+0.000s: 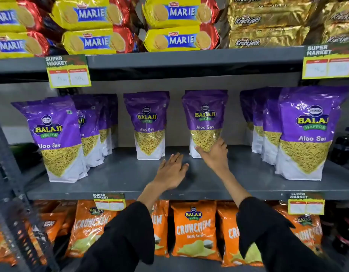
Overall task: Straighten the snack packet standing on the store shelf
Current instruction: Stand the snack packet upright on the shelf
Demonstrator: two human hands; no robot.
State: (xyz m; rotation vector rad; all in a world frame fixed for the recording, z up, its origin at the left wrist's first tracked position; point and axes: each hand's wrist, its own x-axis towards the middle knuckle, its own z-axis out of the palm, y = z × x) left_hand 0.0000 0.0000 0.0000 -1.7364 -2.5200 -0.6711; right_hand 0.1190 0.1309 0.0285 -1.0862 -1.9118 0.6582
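A purple and white Aloo Sev snack packet (205, 118) stands upright at the back of the grey middle shelf (118, 179), just right of centre. My right hand (214, 154) touches its lower front, thumb on the left side and fingers spread on the right of the clear window. My left hand (172, 169) hovers flat over the bare shelf in front, fingers apart, holding nothing. A second lone Aloo Sev packet (149, 124) stands just to the left.
Rows of the same purple packets stand at the left (57, 138) and right (305, 134) of the shelf. Marie and Krackjack biscuit packs fill the shelf above, orange Crunchem bags (194, 230) the one below. Price tags (68, 71) hang from the shelf edges.
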